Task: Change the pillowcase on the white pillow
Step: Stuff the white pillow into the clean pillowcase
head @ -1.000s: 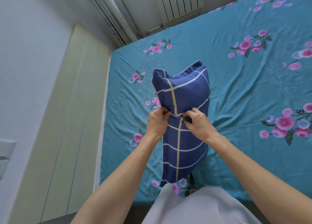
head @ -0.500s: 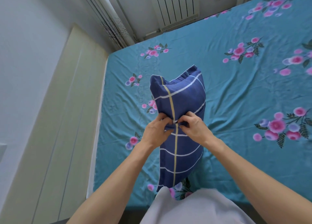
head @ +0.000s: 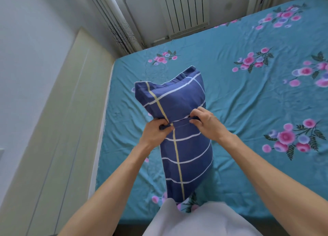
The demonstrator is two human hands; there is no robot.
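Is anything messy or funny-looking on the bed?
Nothing is broken or spilled. The teal flowered sheet is wrinkled around the blue checked pillow, which stands on end. The left hand and right hand pinch a slit in its cover.

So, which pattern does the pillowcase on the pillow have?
The pillowcase is dark blue with white lines and one yellow stripe, clearest in the head view.

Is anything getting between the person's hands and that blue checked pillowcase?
Nothing visible. The left hand and right hand both pinch the fabric flap across the middle of the blue checked pillowcase, which stands on the floral bedsheet.
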